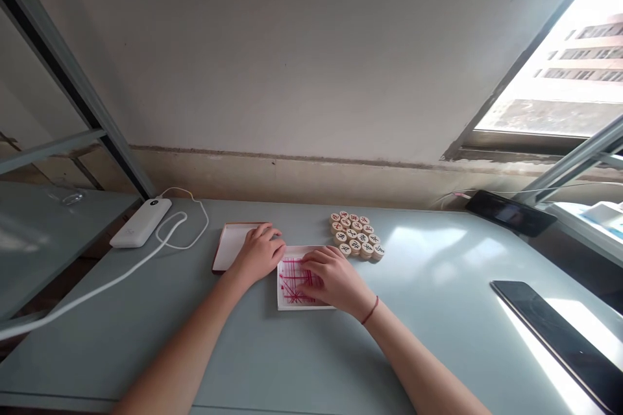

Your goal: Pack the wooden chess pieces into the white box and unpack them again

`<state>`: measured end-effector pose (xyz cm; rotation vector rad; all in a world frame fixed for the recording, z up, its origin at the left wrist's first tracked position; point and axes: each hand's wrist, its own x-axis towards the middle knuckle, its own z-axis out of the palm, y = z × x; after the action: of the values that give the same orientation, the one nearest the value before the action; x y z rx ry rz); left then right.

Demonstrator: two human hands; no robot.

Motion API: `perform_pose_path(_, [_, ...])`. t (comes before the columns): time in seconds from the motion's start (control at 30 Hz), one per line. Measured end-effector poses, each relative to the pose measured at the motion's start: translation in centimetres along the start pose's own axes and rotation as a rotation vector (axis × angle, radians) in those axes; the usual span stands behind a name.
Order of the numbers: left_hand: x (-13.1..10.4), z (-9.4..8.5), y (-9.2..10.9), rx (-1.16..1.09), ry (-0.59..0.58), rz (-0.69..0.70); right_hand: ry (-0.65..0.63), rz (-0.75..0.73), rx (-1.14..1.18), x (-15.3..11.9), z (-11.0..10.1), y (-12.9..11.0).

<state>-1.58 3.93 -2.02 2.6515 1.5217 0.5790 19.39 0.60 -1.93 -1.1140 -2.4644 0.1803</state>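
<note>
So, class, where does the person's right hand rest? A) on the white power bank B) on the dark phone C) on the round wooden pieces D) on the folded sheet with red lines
D: the right hand lies flat on the red-lined sheet, just short of the round wooden pieces.

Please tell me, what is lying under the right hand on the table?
Under the right hand lies a folded white sheet with red lines, flat on the table. The hand covers its right part, so the rest of the pattern cannot be seen.
</note>
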Motion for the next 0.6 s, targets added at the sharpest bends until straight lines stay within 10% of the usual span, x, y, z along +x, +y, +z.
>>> perform_pose_path(0.43, [-0.8, -0.1, 0.8, -0.037, -0.023, 0.003, 0.247, 0.171, -0.069, 0.9, -1.4, 0.9])
perform_pose_path(0.6, [-1.1, -0.6, 1.3, -0.051, -0.051, 0.001, -0.057, 0.556, -0.363, 5.4, -2.8, 5.2])
